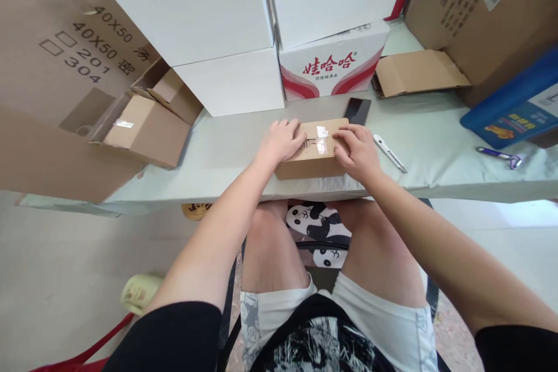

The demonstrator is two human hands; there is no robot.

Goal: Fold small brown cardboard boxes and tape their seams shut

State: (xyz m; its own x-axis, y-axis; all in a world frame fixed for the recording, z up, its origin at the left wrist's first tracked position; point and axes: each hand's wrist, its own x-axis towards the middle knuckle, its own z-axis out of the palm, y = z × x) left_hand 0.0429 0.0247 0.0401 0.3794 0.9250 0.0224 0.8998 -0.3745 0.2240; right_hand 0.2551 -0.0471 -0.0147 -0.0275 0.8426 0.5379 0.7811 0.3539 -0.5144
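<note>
One brown box (pixel 152 136) stands toward the table's (pixel 231 163) left end, with open surface between it and a smaller taped carton (pixel 307 170) near the front edge. The left hand (pixel 281 139), loosely curved, rests on the carton's left side; the right hand (pixel 360 151), fingers slightly spread, touches its right. Closing looks complete: top flat, tape (pixel 321 132) across it, no cut visible, contents unseen. Rightward, a dark phone (pixel 358 110) and white utility knife (pixel 389 153) lie near; more room stretches toward a purple-handled tool (pixel 497 154).
</note>
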